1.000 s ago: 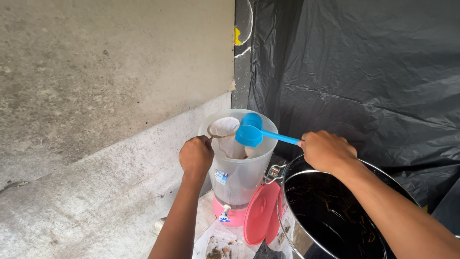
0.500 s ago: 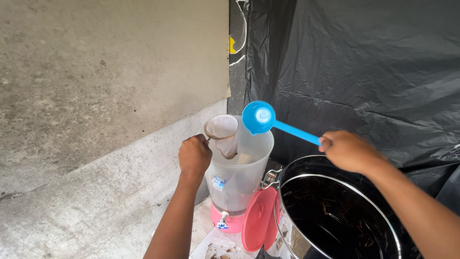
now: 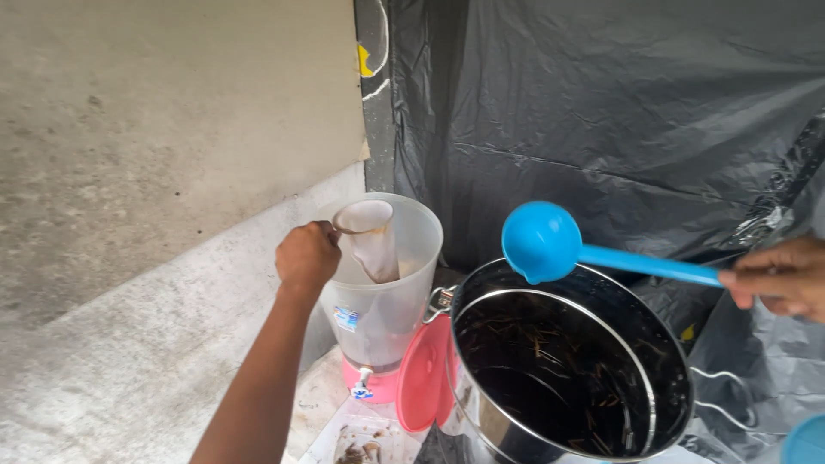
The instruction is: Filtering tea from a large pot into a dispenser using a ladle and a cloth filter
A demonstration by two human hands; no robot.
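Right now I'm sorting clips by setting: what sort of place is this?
Probably a makeshift outdoor drink-brewing spot: a steel pot of dark liquid, a plastic dispenser jug holding a cloth strainer, black plastic sheeting and a bare concrete wall.

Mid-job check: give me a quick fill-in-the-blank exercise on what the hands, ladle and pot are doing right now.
1. The right hand holds a ladle coloured ____.
2. The ladle's bowl hangs above the ____, which holds dark liquid.
3. The left hand grips a cloth strainer set in the clear ____.
4. The lid leaning between dispenser and pot is coloured ____.

Missing words: blue; pot; dispenser; pink
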